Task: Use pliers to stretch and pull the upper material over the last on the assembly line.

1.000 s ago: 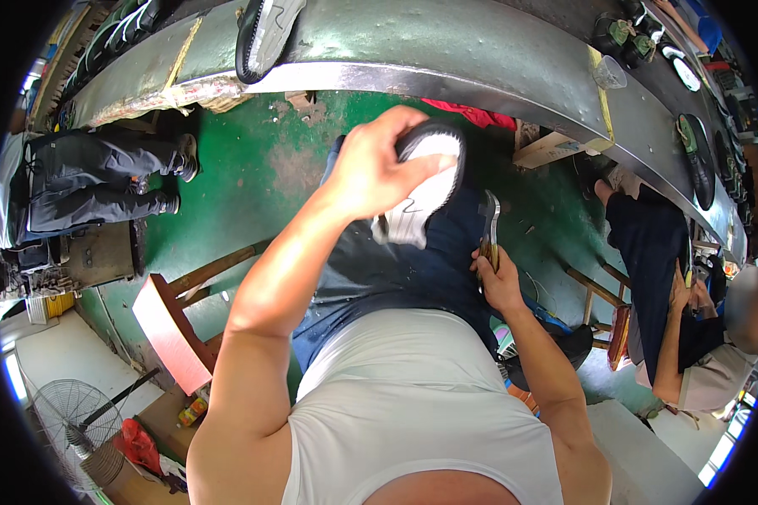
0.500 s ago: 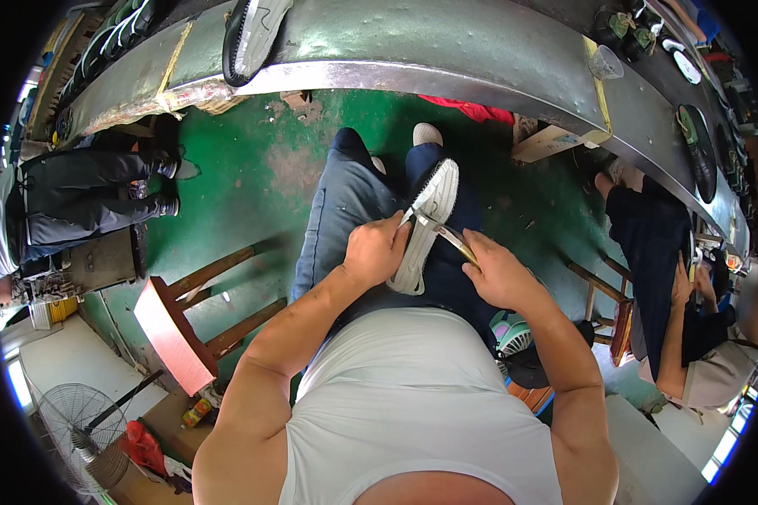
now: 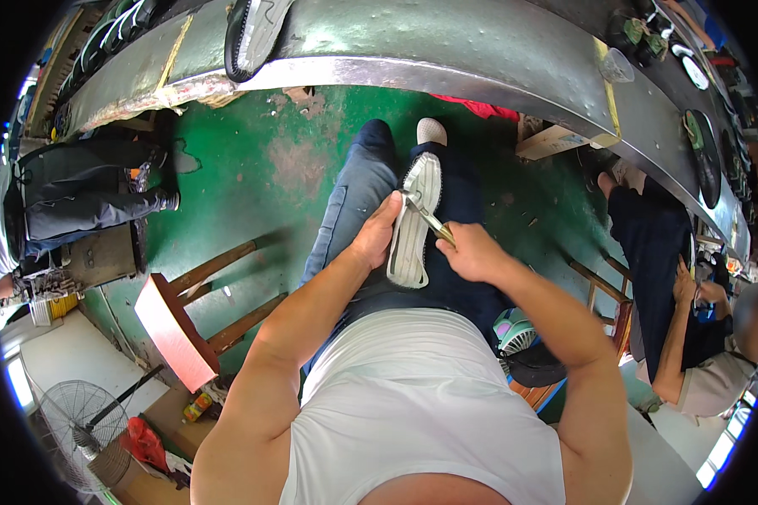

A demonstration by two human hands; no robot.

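A shoe (image 3: pixel 408 252) rests over my thighs with its pale grey, ridged sole facing up; a dark stitched edge shows around the toe. My left hand (image 3: pixel 378 231) grips its left side, the thumb lying by the sole's edge. In my right hand (image 3: pixel 473 253) is a hammer-like metal tool (image 3: pixel 434 223), its handle brass-coloured at the grip. The tool's shiny head meets the middle of the sole near my left thumb. Its exact kind is hard to make out, and the shoe's upper is hidden underneath.
A long metal bench (image 3: pixel 413 42) curves across the front, bearing another shoe (image 3: pixel 257 38) and more at both ends. A wooden stool (image 3: pixel 177 332) lies to the left, a standing fan (image 3: pixel 80 429) behind it. People sit at left (image 3: pixel 84 198) and right (image 3: pixel 691 337).
The tool's head has shifted left and up along the sole. My left hand has moved slightly up the shoe, my right hand leftward, and my left leg has swung right.
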